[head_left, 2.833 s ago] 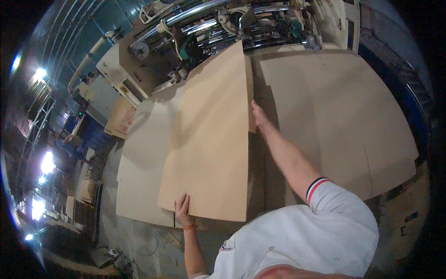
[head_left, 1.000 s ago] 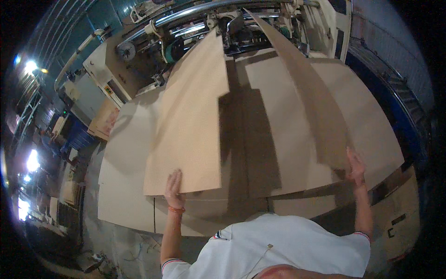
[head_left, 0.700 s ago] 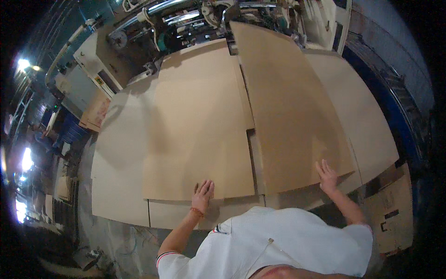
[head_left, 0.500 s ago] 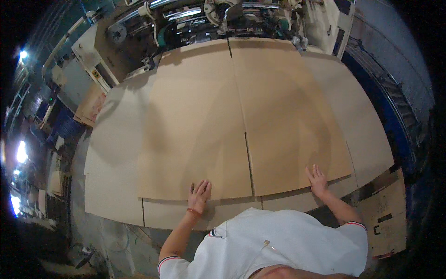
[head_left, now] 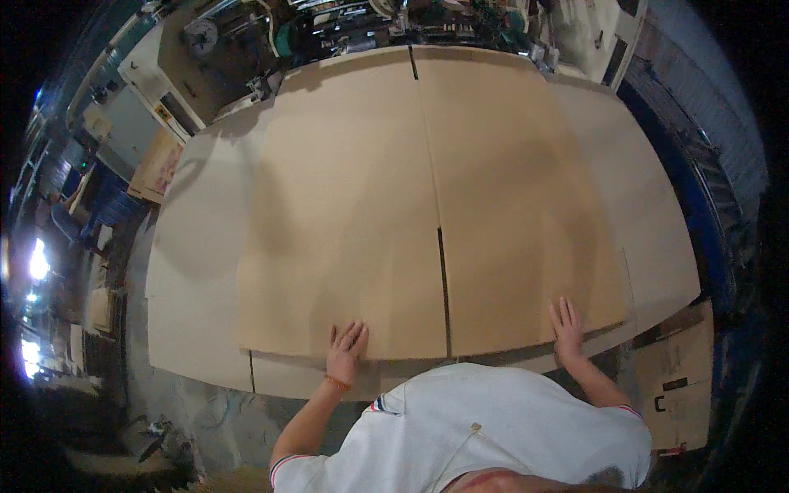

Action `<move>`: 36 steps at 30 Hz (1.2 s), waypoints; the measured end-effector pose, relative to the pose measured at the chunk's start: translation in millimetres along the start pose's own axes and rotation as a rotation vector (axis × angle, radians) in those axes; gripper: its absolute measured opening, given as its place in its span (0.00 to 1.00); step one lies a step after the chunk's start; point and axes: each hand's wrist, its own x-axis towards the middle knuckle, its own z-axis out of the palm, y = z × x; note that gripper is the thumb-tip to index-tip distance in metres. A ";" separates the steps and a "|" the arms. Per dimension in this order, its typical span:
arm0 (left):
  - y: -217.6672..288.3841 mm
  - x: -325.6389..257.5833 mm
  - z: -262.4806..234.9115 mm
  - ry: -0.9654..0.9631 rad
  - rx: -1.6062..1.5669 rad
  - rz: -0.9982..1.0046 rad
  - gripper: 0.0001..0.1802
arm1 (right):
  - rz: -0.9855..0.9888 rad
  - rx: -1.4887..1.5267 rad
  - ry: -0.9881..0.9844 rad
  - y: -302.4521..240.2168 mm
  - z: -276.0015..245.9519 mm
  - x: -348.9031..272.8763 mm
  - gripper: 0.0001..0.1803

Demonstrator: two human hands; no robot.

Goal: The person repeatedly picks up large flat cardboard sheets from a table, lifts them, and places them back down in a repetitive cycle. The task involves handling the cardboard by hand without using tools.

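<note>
A large tan cardboard sheet [head_left: 353, 205] lies flat before me. It has a fold line down its middle, with a dark slot at the far end and a longer one at the near end. My left hand [head_left: 347, 352] rests on its near edge, left of the near slot, fingers stretched over the top. On the same edge, farther right, my right hand [head_left: 567, 335] lies with its fingers extended. Neither hand is wrapped round anything that shows. Beneath the sheet is a wider, paler cardboard sheet [head_left: 197, 255], sticking out on both sides and along the front.
A machine [head_left: 403, 29] with metal rollers stands at the sheet's far edge, between pale side housings [head_left: 164, 82]. Printed brown cardboard [head_left: 674, 386] is at the near right. Blue framing [head_left: 690, 189] runs along the right. More cardboard [head_left: 156, 168] leans at the left.
The view has shifted slightly, so the sheet's far edge sits higher in the picture. Both hands stay at the near edge; the right one appears slightly farther right, with its fingers closer together.
</note>
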 end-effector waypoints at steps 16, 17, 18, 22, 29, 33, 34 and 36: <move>-108.2 53.2 -29.9 -0.107 0.213 -0.331 0.36 | 0.245 0.277 -0.016 37.8 2.1 23.4 0.29; -134.6 74.3 -30.1 -0.023 0.196 -0.479 0.36 | 0.326 0.238 0.098 53.8 14.5 39.1 0.28; -163.7 93.8 -36.4 -0.001 0.246 -0.512 0.36 | 0.453 0.201 0.147 73.2 26.2 57.5 0.28; -264.8 175.5 -58.0 -0.578 0.936 -0.444 0.32 | 0.928 0.023 0.340 169.7 50.0 161.6 0.28; -353.1 267.8 -65.1 0.232 -0.614 -0.882 0.23 | 1.009 0.436 0.513 343.7 60.6 337.5 0.25; -396.7 308.1 -72.1 0.406 -0.599 -1.123 0.24 | 0.823 1.075 0.549 414.7 67.9 424.6 0.27; -409.1 312.0 -74.4 0.436 -0.718 -1.109 0.26 | 0.760 1.146 0.373 430.7 62.0 436.4 0.29; -437.9 325.7 -90.0 0.359 -0.617 -1.262 0.31 | 0.854 1.121 0.302 445.3 53.8 442.9 0.31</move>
